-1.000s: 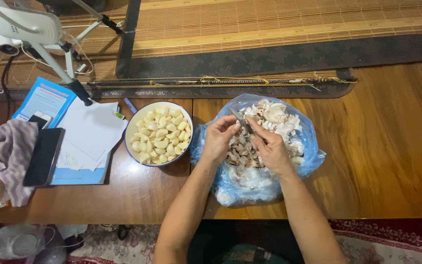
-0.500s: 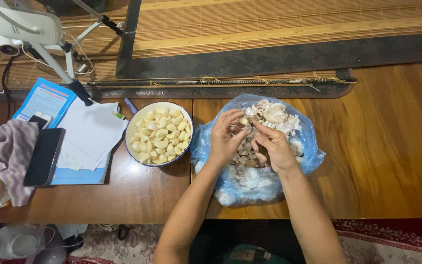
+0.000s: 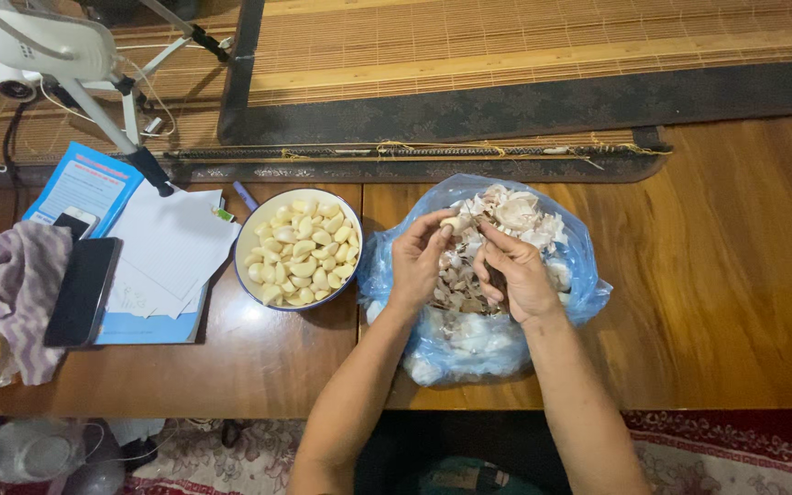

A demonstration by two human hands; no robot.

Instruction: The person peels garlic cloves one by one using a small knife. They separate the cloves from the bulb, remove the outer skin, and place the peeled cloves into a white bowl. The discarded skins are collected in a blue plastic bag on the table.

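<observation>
We are pinching a garlic clove (image 3: pixel 456 223) in our left hand (image 3: pixel 419 261) over the blue bag (image 3: pixel 579 275) on the bench (image 3: pixel 744 275), our right hand (image 3: pixel 517 275) curling beside it; peeled cloves are filling the bowl (image 3: pixel 247 240) nearby.

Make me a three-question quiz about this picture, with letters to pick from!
1. Where is the round white bowl of peeled garlic cloves?
A. left of the blue plastic bag
B. inside the bag
C. on the floor

2. What colour is the flat phone on the striped cloth?
A. red
B. black
C. yellow

3. What is the left hand doing?
A. lying flat
B. pinching a garlic clove
C. holding a pen

Answers: 1 A, the bowl stands beside the bag; 2 B, it looks dark; 3 B, fingertips grip the clove while the right hand stays close.
</observation>
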